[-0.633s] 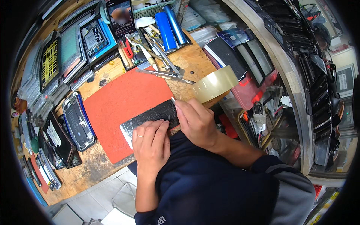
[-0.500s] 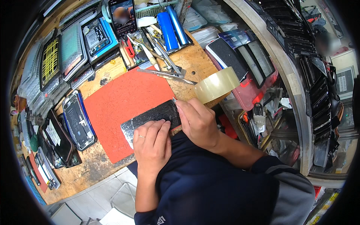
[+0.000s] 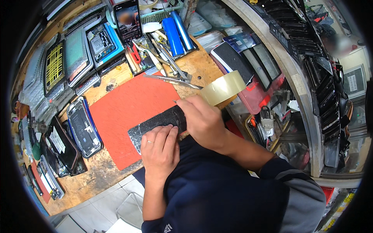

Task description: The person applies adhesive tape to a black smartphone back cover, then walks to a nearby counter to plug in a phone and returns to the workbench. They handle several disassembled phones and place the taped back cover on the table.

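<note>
A dark, phone-shaped panel (image 3: 155,121) lies tilted over the near edge of the red mat (image 3: 120,105), its left end speckled silvery white. My left hand (image 3: 160,149) grips its near long edge, fingers together on the top face; a ring circles one finger. At the panel's right end my right hand (image 3: 202,120) is closed in a pinch. A small thin tip (image 3: 175,101) sticks out beyond its fingers; the rest of that thin tool is covered by the hand. Just past the right hand a wide roll of clear tape (image 3: 223,88) stands on its edge.
Tweezers (image 3: 171,79) lie at the mat's far edge, before a tray of hand tools (image 3: 151,50) and blue cylinders (image 3: 173,37). An opened phone (image 3: 83,126) lies left of the mat. A phone with a lit screen (image 3: 127,19) stands behind. Phone panels (image 3: 237,62) are stacked right.
My right hand has turned over and shifted slightly up and left at the panel's right end. My left hand keeps its place on the panel. The whole view has shifted slightly.
</note>
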{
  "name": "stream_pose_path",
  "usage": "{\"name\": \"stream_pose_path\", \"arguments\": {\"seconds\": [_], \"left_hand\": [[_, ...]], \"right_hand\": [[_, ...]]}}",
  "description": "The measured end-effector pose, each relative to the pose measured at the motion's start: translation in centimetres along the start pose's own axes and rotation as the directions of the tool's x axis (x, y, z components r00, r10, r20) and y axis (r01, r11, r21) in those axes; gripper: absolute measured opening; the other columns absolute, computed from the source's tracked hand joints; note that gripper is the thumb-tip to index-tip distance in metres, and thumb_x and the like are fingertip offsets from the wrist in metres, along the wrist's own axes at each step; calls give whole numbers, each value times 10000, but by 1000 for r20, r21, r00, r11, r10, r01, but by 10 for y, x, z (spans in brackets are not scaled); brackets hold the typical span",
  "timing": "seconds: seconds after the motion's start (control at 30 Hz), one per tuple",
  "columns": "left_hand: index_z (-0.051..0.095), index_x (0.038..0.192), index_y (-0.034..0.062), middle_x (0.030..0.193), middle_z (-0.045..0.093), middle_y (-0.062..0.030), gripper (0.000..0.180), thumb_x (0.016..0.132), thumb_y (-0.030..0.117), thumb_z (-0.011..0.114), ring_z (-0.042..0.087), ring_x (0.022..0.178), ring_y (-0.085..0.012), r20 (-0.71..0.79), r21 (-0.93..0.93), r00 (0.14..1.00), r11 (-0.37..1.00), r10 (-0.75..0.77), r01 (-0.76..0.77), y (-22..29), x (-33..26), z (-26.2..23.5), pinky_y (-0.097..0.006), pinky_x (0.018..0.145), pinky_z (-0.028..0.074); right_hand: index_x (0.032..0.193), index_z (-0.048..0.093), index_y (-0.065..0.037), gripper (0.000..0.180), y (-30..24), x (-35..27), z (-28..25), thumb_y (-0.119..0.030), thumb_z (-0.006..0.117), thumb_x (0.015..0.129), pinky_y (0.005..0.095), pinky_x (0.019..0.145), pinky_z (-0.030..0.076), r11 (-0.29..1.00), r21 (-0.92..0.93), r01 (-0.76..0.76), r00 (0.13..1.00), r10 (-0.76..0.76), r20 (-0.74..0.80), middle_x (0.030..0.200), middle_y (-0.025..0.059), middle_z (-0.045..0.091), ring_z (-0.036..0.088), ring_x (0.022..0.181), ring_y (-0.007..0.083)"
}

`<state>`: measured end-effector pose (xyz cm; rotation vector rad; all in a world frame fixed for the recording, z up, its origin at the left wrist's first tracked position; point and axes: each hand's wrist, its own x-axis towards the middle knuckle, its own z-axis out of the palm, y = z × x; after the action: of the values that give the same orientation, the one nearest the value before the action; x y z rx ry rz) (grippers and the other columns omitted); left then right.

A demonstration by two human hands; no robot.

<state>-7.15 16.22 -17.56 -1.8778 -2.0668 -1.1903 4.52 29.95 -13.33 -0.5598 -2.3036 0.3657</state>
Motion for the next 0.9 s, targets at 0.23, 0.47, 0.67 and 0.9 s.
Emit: {"name": "stream_pose_path", "arguments": {"seconds": [0.23,0.47,0.67,0.9], "left_hand": [[738,1185,29,1155,737,-120,297,890,-3,726,691,1108,-342,-15,87,989,985,-148,148,23,15,5,-476,978,513],[416,1627,-90,1696,421,-289,909,997,496,708,338,1624,-432,276,324,928,933,-250,155,34,29,32,-536,1334,251],[403,1648,-71,1726,393,-265,967,972,543,722,325,1637,-418,292,359,918,920,-269,156,31,26,34,-538,1345,225],[409,1642,-77,1731,384,-269,958,978,543,714,316,1641,-416,306,399,911,906,-277,141,34,27,34,-542,1346,215]], "right_hand": [[1035,675,-8,75,53,37,-79,-76,663,1067,358,748,522,994,-26,-111,971,103,-215,915,113,686,655,803,240],[1034,589,-27,232,128,50,-85,-220,538,1154,325,751,476,679,440,-588,793,376,479,864,10,554,514,824,94],[1034,573,-31,180,92,5,-98,-155,510,1148,308,685,416,718,435,-543,839,445,313,820,-13,501,454,778,70],[1005,570,-69,181,79,-19,-135,-162,525,1154,250,623,356,494,574,-653,740,577,346,787,-53,496,423,714,22]]}}
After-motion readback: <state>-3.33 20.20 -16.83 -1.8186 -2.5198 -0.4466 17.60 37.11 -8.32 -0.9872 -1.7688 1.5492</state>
